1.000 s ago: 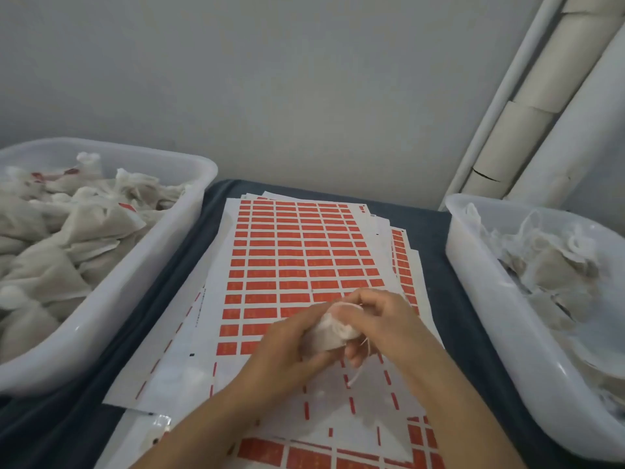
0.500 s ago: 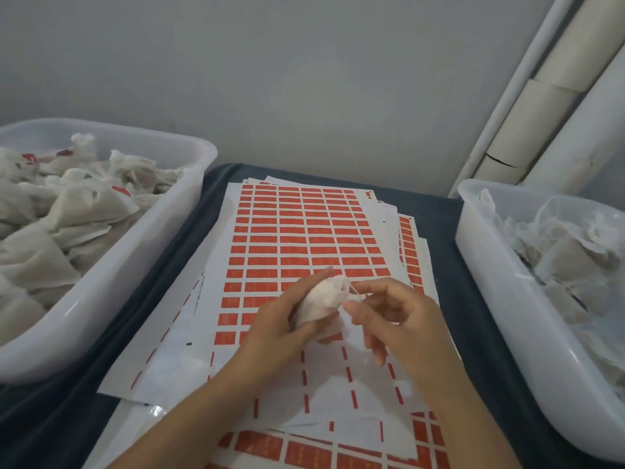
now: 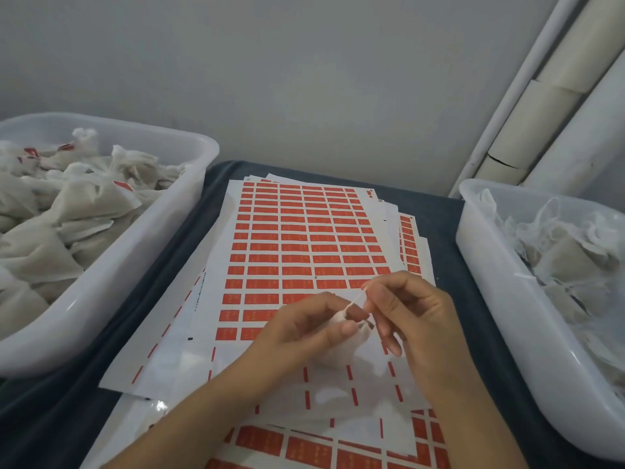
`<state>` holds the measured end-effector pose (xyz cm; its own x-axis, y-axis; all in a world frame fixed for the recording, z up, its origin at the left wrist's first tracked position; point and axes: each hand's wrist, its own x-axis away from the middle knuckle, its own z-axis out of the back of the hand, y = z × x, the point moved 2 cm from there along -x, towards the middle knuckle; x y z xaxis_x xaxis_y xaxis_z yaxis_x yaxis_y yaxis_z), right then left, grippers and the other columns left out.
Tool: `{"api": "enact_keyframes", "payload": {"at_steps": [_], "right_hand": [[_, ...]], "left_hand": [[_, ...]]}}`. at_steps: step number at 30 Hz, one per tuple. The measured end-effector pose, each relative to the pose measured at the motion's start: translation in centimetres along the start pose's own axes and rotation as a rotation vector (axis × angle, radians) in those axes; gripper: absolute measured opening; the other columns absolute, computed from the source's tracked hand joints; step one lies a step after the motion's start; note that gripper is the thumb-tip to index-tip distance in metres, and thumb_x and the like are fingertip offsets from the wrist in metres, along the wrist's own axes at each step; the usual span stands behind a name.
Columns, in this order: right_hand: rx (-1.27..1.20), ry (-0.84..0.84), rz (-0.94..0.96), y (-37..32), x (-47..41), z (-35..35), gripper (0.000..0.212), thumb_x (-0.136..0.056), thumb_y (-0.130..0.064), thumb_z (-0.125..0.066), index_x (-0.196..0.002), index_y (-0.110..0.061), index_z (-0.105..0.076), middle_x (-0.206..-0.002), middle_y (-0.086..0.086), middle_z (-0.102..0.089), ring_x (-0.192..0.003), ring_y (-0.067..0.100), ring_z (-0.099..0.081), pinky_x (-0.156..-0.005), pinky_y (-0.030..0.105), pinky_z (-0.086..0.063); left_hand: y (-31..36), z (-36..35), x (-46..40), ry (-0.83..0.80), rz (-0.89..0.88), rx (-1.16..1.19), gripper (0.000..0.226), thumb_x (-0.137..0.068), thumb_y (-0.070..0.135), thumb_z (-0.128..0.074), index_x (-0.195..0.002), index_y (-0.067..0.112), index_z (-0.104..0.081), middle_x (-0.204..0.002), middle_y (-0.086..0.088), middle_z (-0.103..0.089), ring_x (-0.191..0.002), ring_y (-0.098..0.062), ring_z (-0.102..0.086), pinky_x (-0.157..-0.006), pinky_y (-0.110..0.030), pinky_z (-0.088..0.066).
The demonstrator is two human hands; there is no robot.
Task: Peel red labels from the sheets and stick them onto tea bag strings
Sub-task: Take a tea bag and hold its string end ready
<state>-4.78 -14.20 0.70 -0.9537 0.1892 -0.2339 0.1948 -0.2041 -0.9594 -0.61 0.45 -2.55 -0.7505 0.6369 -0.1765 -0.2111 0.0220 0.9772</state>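
One small white mesh tea bag [image 3: 341, 346] is held above the top label sheet [image 3: 297, 252], in the left hand [image 3: 304, 333], fingers curled round it. The right hand [image 3: 412, 316] pinches its thin white string [image 3: 355, 300], drawn taut. Red rectangular labels [image 3: 297, 270] fill the sheet's upper rows. Two translucent white plastic tubs: left tub [image 3: 142, 252], right tub [image 3: 500, 299], both holding bags.
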Motion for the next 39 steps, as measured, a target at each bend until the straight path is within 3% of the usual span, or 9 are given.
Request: {"api": "enact_keyframes", "payload": {"at_steps": [11,16,19,21,24,26,32,35,39], "right_hand": [[-0.399,0.108,-0.089,0.5,0.1,0.4,0.013,-0.079,-0.026,-0.053,-0.075,-0.021,-0.065,-0.066,0.000,-0.067,-0.058,0.013,-0.065,-0.059,0.019,-0.054],[-0.417,0.155,-0.081,0.9,0.0,0.2,0.012,-0.078,-0.027,-0.054,-0.077,-0.020,-0.064,-0.069,0.000,-0.069,-0.064,0.015,-0.068,-0.064,0.020,-0.055],[-0.449,0.134,-0.040,0.6,0.0,0.3,0.013,-0.074,-0.034,-0.059,-0.073,-0.026,-0.069,-0.077,-0.001,-0.072,-0.076,0.018,-0.071,-0.069,0.022,-0.055],[-0.492,0.104,-0.027,0.4,0.0,0.3,0.012,-0.069,-0.036,-0.061,-0.071,-0.029,-0.070,-0.078,-0.001,-0.073,-0.080,0.019,-0.071,-0.072,0.023,-0.055],[-0.461,0.005,0.033,0.0,0.1,-0.1,0.011,-0.070,-0.040,-0.064,-0.072,-0.032,-0.069,-0.079,-0.003,-0.073,-0.085,0.018,-0.071,-0.075,0.021,-0.053],[-0.412,-0.078,0.063,-0.4,0.3,-0.5,0.017,-0.070,-0.048,-0.068,-0.076,-0.032,-0.069,-0.081,-0.003,-0.073,-0.087,0.019,-0.070,-0.076,0.020,-0.053],[-0.373,-0.541,-0.011,-0.6,1.5,-3.1,0.010,-0.084,-0.017,-0.062,-0.087,-0.011,-0.068,-0.084,0.000,-0.074,-0.085,0.018,-0.071,-0.075,0.027,-0.056],[-0.361,-0.573,-0.112,0.3,1.8,-4.5,0.008,-0.081,-0.012,-0.064,-0.080,-0.016,-0.071,-0.082,0.000,-0.074,-0.082,0.015,-0.071,-0.072,0.024,-0.056],[-0.235,-0.416,-0.144,0.9,1.4,-4.6,0.005,-0.078,-0.018,-0.063,-0.078,-0.017,-0.068,-0.075,-0.002,-0.074,-0.073,0.011,-0.070,-0.067,0.017,-0.054]], "left_hand": [[0.7,-0.6,0.3,-0.150,0.123,0.065,0.021,-0.083,0.048,-0.050,-0.078,0.036,-0.067,-0.078,0.014,-0.065,-0.080,-0.012,-0.065,-0.081,-0.026,-0.053],[0.8,-0.7,0.4,-0.163,0.123,-0.057,0.026,-0.084,0.052,-0.040,-0.080,0.038,-0.062,-0.084,0.019,-0.064,-0.089,-0.006,-0.063,-0.082,-0.022,-0.053],[0.6,0.0,0.7,0.121,0.052,-0.159,0.031,-0.077,0.062,-0.039,-0.097,0.047,-0.056,-0.104,0.033,-0.055,-0.102,0.010,-0.051,-0.075,-0.001,-0.042],[0.5,0.7,0.4,0.342,0.017,-0.092,0.023,-0.082,0.052,-0.046,-0.084,0.035,-0.061,-0.088,0.024,-0.062,-0.086,0.003,-0.059,-0.064,-0.002,-0.044],[0.3,0.3,-0.3,0.075,0.317,0.010,0.050,-0.097,0.033,-0.042,-0.057,0.020,-0.070,-0.057,0.001,-0.066,-0.050,-0.013,-0.060,-0.043,-0.012,-0.044],[0.2,-0.5,-0.1,-0.162,0.337,0.162,0.053,-0.094,0.050,-0.030,-0.079,0.025,-0.074,-0.071,-0.005,-0.070,-0.053,-0.013,-0.062,-0.045,-0.015,-0.045],[-0.2,1.8,-0.5,-0.033,0.329,0.503,0.049,-0.087,0.057,-0.048,-0.100,0.016,-0.069,-0.094,-0.013,-0.067,-0.076,-0.018,-0.065,-0.070,-0.025,-0.053],[0.0,3.0,0.0,-0.075,0.317,0.742,0.036,-0.082,0.046,-0.063,-0.089,0.011,-0.071,-0.056,0.000,-0.056,-0.040,-0.005,-0.046,-0.045,-0.012,-0.041],[0.2,4.4,0.0,0.119,0.297,0.921,0.027,-0.078,0.032,-0.069,-0.094,0.011,-0.071,-0.058,0.001,-0.055,-0.037,-0.007,-0.040,-0.033,-0.011,-0.035]]}}
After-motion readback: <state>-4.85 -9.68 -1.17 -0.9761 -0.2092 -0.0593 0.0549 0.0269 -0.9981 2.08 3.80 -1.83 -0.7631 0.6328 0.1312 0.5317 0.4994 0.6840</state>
